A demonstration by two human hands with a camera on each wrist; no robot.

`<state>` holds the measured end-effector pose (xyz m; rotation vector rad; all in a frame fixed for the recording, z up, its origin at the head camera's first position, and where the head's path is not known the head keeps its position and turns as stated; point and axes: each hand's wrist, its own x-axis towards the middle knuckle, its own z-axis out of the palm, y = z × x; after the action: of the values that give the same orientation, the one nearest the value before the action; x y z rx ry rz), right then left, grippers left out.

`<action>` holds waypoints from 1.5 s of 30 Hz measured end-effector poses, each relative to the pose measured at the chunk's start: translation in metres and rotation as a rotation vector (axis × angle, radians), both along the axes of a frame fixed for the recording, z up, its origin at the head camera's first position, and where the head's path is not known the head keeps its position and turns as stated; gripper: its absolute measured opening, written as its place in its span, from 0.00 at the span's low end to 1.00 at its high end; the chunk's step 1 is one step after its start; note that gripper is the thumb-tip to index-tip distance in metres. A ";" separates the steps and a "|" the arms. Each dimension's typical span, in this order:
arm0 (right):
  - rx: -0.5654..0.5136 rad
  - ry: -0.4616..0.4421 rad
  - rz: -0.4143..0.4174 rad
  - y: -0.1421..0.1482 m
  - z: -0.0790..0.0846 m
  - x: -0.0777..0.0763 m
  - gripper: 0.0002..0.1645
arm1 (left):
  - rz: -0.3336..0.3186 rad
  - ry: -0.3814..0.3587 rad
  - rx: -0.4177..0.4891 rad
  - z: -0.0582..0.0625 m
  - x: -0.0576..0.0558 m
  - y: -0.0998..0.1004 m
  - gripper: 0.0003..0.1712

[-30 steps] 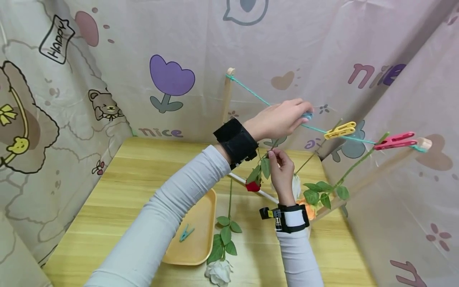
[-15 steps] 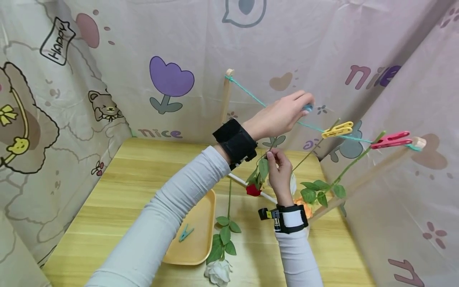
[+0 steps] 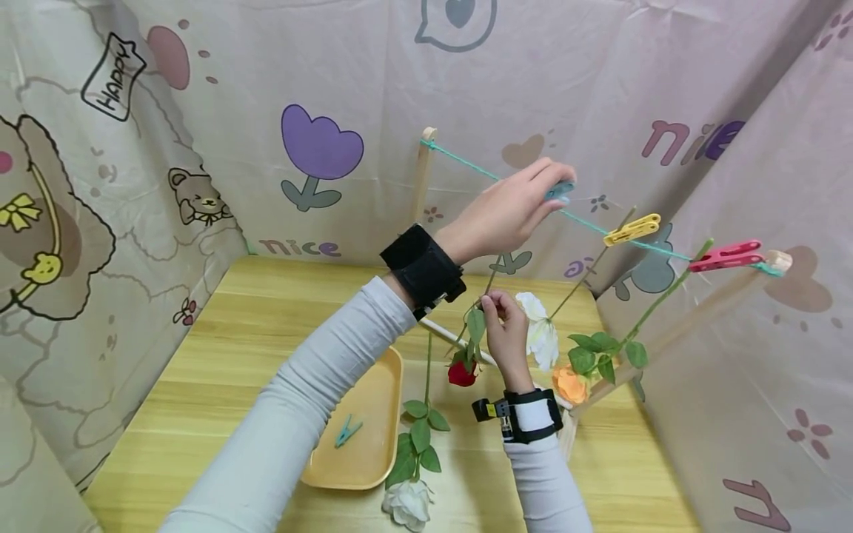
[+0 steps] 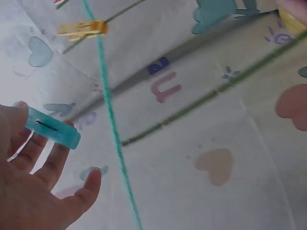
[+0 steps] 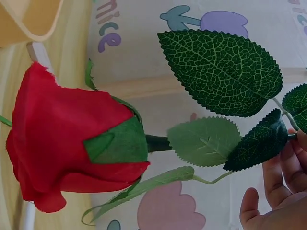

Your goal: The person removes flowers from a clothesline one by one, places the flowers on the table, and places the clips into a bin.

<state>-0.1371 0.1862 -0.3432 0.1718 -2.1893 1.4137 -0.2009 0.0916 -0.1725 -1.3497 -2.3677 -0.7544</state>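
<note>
My left hand is up at the teal string, pinching a blue clothespin. In the left wrist view the clothespin is apart from the string, to its left. Lower down, my right hand pinches the stem of a red rose, which hangs bloom down with green leaves about the stem. The cut end of a green stem reaches the string in the left wrist view. A yellow clothespin and a pink clothespin clip two more stems to the string.
The string runs between two wooden posts. A white flower and an orange flower hang at the right. On the table stand a yellow tray with a teal clothespin and, beside it, a white rose.
My left hand with the blue clothespin has moved slightly up and left. My right hand has lowered and shifted left, bringing the red rose down; more of the white hanging flower shows.
</note>
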 end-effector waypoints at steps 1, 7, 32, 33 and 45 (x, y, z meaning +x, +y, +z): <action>0.001 -0.011 0.000 0.000 -0.001 0.000 0.12 | 0.004 -0.008 0.008 -0.004 -0.001 -0.003 0.20; -0.021 -0.067 -0.004 0.006 -0.026 -0.009 0.12 | 0.033 -0.069 0.063 -0.029 -0.009 -0.022 0.18; 0.021 -0.266 -0.046 0.011 -0.076 -0.002 0.11 | 0.261 -0.375 0.146 -0.144 0.004 -0.110 0.15; 0.029 -0.276 -0.047 0.011 -0.078 -0.002 0.11 | 0.270 -0.386 0.141 -0.149 0.007 -0.113 0.15; 0.127 -0.400 -0.036 0.014 -0.119 0.005 0.08 | 0.375 -0.557 0.047 -0.214 0.027 -0.142 0.12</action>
<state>-0.1322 0.2006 -0.4621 -0.1165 -2.5924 1.3821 -0.1739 -0.0509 -0.3865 -0.6912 -2.8755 -1.1697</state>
